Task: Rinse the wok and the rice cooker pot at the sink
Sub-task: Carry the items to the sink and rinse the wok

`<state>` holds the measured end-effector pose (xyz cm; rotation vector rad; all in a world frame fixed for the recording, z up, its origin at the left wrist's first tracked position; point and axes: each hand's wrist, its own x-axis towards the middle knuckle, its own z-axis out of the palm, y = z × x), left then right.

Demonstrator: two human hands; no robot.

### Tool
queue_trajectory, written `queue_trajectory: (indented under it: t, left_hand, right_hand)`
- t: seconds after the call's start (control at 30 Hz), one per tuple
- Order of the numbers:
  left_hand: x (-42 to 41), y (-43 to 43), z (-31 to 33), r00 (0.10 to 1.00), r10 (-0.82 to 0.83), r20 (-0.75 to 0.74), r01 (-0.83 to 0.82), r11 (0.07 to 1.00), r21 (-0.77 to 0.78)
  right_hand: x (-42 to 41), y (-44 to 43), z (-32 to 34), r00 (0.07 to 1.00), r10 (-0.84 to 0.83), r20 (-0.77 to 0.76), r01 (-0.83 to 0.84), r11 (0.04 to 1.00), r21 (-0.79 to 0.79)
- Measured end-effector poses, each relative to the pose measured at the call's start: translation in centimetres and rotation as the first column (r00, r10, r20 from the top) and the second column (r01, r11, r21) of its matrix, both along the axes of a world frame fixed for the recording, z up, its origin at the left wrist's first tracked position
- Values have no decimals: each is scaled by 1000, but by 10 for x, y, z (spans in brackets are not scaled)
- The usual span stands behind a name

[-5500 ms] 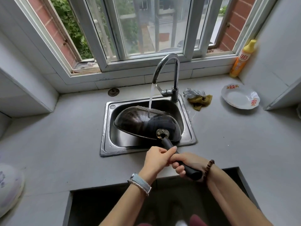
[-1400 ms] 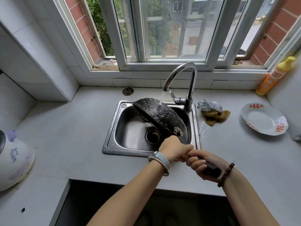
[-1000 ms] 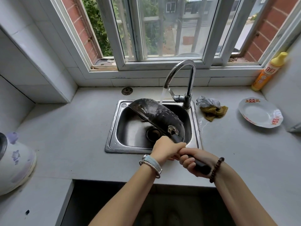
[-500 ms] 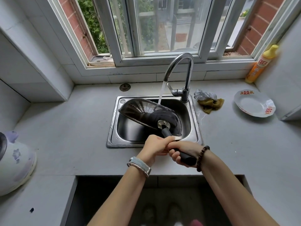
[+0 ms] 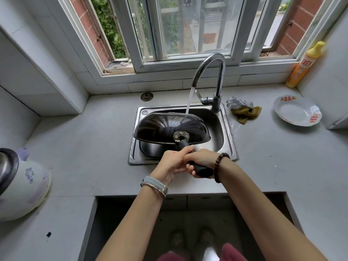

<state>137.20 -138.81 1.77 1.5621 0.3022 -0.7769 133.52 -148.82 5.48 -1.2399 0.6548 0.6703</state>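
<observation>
**A:** Over the sink, the wok is sitting turned over, dark underside up, rim tilting down toward the basin floor. Faucet is running; the stream is hitting the far side of the underside. Where's the handle pointing?

**B:** Wok handle is running from the riveted bracket back toward the person, slightly to their right, crossing the sink's near edge. That's the long axis; I'd guess any roll or tilt is going to be around it.

**A:** Which hand is closer to the bowl?

**B:** Left hand is sitting nearer the bracket, right hand behind it toward the butt end. They're touching each other.

**A:** Finger state?

**B:** Both are curling tight around the handle, fingers pressed together, nothing spread. Left thumb is lying along the top toward the wok. Handle's end is sticking out past the right palm.

**A:** Rice cooker pot?

**B:** Not seeing it for sure. A rice cooker is standing well off to the left on the counter, untouched. My read: wok rinse is going on, pot is not yet started.
</observation>
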Motion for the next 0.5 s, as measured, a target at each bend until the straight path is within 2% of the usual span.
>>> queue_trajectory:
  t: [0.1,0.23,0.3,0.4,0.47,0.5]
  left_hand:
    - [1,0,-2,999,34,-11,-34,999,-19]
    - [4,1,-1,999,44,0,-44,998,-35]
    - [6,2,1,999,50,0,-50,998,-46]
    - [9,4,5,996,78,-41,-82,992,-100]
    - [11,3,6,994,89,-68,-98,986,-132]
    - [12,3,6,994,80,-79,-91,985,-144]
  right_hand:
    - [-1,0,3,1000,-23,16,22,999,40]
    - [-5,-3,3,991,-130,15,121,954,273]
    - [-12,-3,0,983,-186,1,166,881,443]
    - [-21,1,-4,961,-275,-32,220,689,690]
    - [-23,5,-4,946,-318,-58,243,581,776]
    - [-23,7,-3,941,-333,-56,250,573,780]
